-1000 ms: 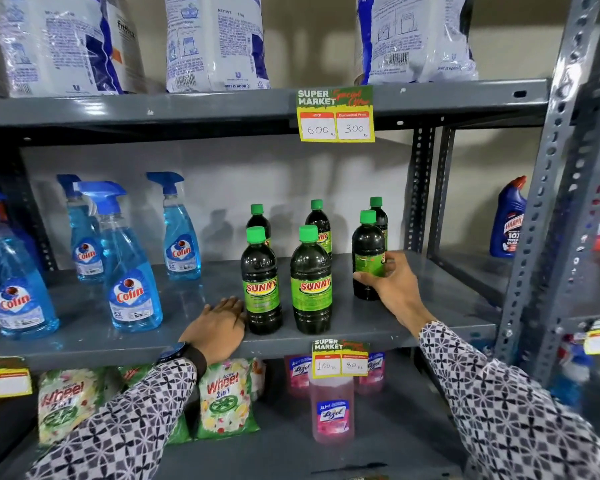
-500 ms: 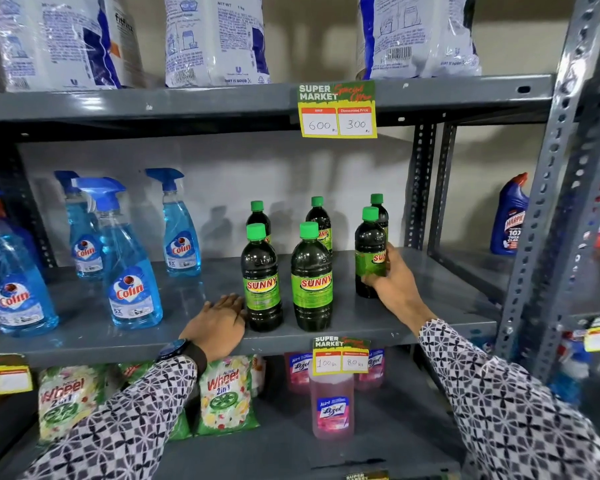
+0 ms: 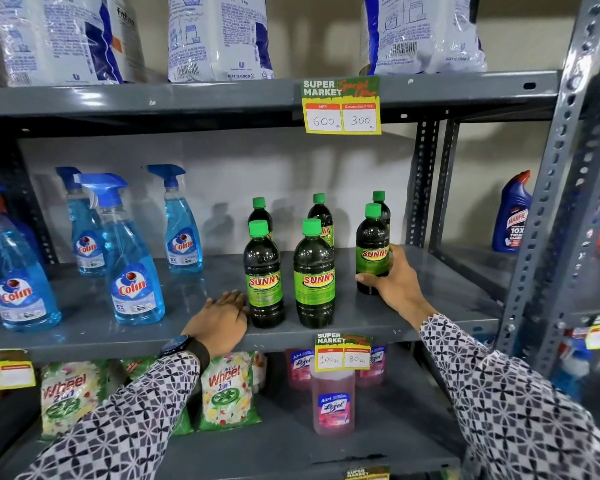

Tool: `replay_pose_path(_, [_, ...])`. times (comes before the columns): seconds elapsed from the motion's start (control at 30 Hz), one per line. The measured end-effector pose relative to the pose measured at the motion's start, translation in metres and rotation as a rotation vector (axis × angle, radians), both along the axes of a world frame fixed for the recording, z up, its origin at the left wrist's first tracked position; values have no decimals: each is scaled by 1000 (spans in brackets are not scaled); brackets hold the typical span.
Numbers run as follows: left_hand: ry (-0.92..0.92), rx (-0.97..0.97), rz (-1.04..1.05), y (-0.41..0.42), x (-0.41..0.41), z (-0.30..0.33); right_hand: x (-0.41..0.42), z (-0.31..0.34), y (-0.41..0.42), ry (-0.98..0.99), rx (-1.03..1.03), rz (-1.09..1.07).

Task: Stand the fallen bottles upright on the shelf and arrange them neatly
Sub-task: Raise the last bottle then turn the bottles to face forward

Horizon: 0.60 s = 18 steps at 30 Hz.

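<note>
- Up on the grey middle shelf (image 3: 430, 306), six dark Sunny bottles with green caps stand upright in two rows.
- Right hand (image 3: 397, 284) wraps loosely around the front right bottle (image 3: 372, 249), thumb across its lower front, fingers behind.
- Left hand (image 3: 219, 318) lies flat, palm down, fingers together, on the shelf, fingertips just beside the front left bottle (image 3: 263, 277).
- Front middle bottle (image 3: 314, 275) stands untouched between them.

Our left hand (image 3: 220, 318) lies flat, palm down, fingers together and pointing forward, a dark watch on its wrist. Our right hand (image 3: 394, 280) reaches further forward, fingers and thumb curled in a grasp. Both forearms wear patterned sleeves and angle inward.
</note>
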<state>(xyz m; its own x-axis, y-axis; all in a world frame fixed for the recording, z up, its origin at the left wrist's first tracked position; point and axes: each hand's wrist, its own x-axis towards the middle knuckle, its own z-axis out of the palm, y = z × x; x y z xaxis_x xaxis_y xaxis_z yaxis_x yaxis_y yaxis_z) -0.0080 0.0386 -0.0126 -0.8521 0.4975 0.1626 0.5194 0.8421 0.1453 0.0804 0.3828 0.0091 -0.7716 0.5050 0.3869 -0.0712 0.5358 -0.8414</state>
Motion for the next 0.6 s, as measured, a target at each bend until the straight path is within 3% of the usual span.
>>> replay_pose_path(0.6, [-37, 17, 7, -1, -2, -3, 76, 6, -19, -75, 25, 4])
